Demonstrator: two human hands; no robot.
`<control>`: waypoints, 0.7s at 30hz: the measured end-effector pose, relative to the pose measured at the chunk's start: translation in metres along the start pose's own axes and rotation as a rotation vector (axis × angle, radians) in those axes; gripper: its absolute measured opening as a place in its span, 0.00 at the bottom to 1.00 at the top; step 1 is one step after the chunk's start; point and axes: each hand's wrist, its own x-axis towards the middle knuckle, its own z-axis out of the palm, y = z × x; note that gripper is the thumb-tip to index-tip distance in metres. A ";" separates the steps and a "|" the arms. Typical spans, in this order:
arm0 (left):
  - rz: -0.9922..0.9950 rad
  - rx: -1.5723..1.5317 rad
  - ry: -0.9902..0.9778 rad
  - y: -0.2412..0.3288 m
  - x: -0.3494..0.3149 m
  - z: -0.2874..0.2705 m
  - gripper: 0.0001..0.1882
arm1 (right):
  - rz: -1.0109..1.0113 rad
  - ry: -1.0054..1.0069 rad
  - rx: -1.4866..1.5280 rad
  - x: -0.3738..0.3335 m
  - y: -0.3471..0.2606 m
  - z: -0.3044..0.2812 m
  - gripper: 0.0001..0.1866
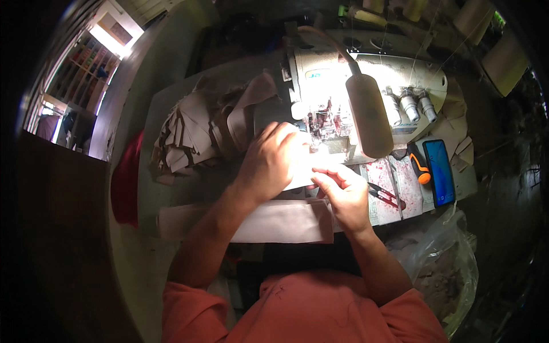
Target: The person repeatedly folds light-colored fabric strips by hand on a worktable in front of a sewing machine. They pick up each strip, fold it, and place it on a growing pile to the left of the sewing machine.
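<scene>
A pale piece of cloth (299,180) lies under bright light just in front of the sewing machine's (326,123) needle area. My left hand (275,161) is bent over its left side, fingers curled down onto it; glare washes out the fingertips. From the right, my right hand (346,193) pinches the cloth's edge between thumb and fingers. A long folded strip of pale cloth (274,224) rests along the table's front edge, below my hands. The cloth under the needle is lost in the glare.
Stacked cut cloth pieces (197,128) cover the table's left. A lamp head (369,117) hangs over the machine. At right lie dark thread snips (386,195), an orange-handled tool (423,176) and a phone (439,173). A clear plastic bag (457,257) hangs below; thread cones (506,66) stand far right.
</scene>
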 end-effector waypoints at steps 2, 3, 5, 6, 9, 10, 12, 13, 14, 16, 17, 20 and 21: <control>0.038 0.136 0.127 0.018 -0.007 -0.002 0.06 | -0.024 0.018 0.015 0.000 -0.001 0.002 0.10; 0.025 0.076 0.053 0.024 -0.017 -0.001 0.09 | -0.037 0.022 0.020 0.000 -0.001 0.003 0.09; -0.060 0.011 0.035 0.015 -0.020 0.005 0.10 | -0.020 0.031 0.003 0.002 0.000 0.002 0.09; -0.103 -0.020 0.028 0.012 -0.021 0.006 0.10 | -0.012 0.033 -0.006 0.002 0.000 0.002 0.09; -0.194 -0.113 -0.060 -0.003 -0.005 0.002 0.13 | 0.022 0.074 0.038 -0.007 0.001 -0.006 0.09; -0.252 -0.137 -0.102 -0.007 0.000 0.001 0.14 | 0.018 0.090 0.063 -0.012 0.001 -0.009 0.08; -0.138 0.111 -0.176 -0.033 0.000 0.011 0.12 | -0.011 0.081 0.098 -0.023 0.000 -0.013 0.08; -0.121 0.260 -0.259 -0.044 0.006 0.012 0.13 | -0.021 0.071 0.097 -0.028 0.000 -0.014 0.08; -0.094 0.400 -0.339 -0.055 0.013 0.015 0.14 | -0.038 0.073 0.088 -0.032 0.000 -0.016 0.08; 0.092 0.167 0.256 -0.069 0.027 0.016 0.13 | -0.032 0.074 0.011 -0.040 -0.004 -0.017 0.07; 0.160 0.183 0.306 -0.069 0.036 0.012 0.12 | -0.052 0.082 -0.031 -0.042 -0.004 -0.020 0.07; -0.309 0.097 -0.208 -0.049 0.014 -0.003 0.19 | -0.051 0.109 -0.071 -0.050 -0.007 -0.031 0.07; -0.440 -0.015 -0.206 -0.036 -0.006 -0.007 0.24 | -0.054 0.113 -0.079 -0.052 -0.008 -0.034 0.07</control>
